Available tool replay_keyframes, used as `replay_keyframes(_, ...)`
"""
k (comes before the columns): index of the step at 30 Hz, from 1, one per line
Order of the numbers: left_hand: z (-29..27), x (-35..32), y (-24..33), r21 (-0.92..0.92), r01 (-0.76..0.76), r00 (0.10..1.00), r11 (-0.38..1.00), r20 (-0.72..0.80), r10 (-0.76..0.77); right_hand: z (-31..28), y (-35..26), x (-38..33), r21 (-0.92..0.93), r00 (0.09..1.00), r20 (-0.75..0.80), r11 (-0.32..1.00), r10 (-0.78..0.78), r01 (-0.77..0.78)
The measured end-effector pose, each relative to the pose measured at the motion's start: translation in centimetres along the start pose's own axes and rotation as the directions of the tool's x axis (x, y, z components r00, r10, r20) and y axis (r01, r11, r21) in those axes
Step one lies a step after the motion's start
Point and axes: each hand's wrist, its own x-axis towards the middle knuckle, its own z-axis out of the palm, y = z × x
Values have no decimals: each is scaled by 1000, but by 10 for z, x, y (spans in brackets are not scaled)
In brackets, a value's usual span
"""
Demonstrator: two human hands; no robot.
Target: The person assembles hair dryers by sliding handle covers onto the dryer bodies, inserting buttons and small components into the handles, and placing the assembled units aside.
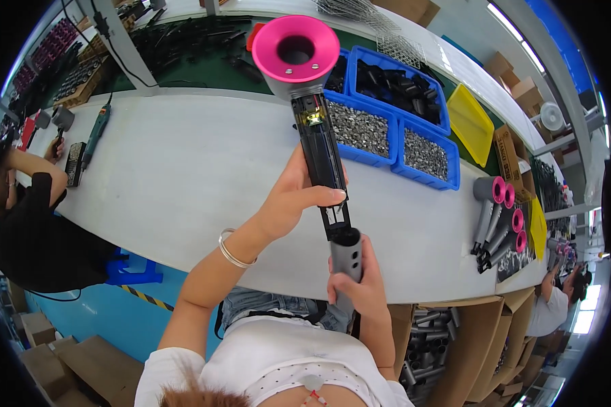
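Note:
My left hand (295, 197) is wrapped round the black inner handle of a hair dryer (312, 129), its thumb lying across the front. The dryer's round pink end (268, 57) points up and away from me, and a small circuit part shows in the open handle near the head. Below, my right hand (363, 281) grips a grey handle tube (346, 258) with round holes in its side. The tube's upper rim meets the lower end of the black inner handle; how far one sits inside the other I cannot tell.
Blue bins of small metal parts (360, 125) and black parts (394, 85) stand beyond my hands. Several grey-and-pink dryers (499, 217) lie at the right. A cardboard box of grey tubes (431, 339) stands below the table edge. Far left, a co-worker (34, 203) sits near a green electric screwdriver (98, 132).

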Motion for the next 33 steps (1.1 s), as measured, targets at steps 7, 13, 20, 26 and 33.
replay_keyframes(7,16,-3,-31,310,-28,991,950,134,-15,7,-4,16,-299,974,-145,946,-173,124)
replay_keyframes(13,-10,12,-26,726,-289,947,625,119,300,12,10,24,-480,928,-277,872,-250,91)
replay_keyframes(20,-37,66,49,385,-564,825,730,224,519,23,15,17,-753,962,-87,650,-260,107)
replay_keyframes(26,-7,61,44,551,-534,833,642,214,510,28,17,21,-648,960,-142,755,-243,95)
replay_keyframes(33,-2,63,34,452,-528,839,719,143,525,5,-11,34,-248,986,160,969,53,-12)
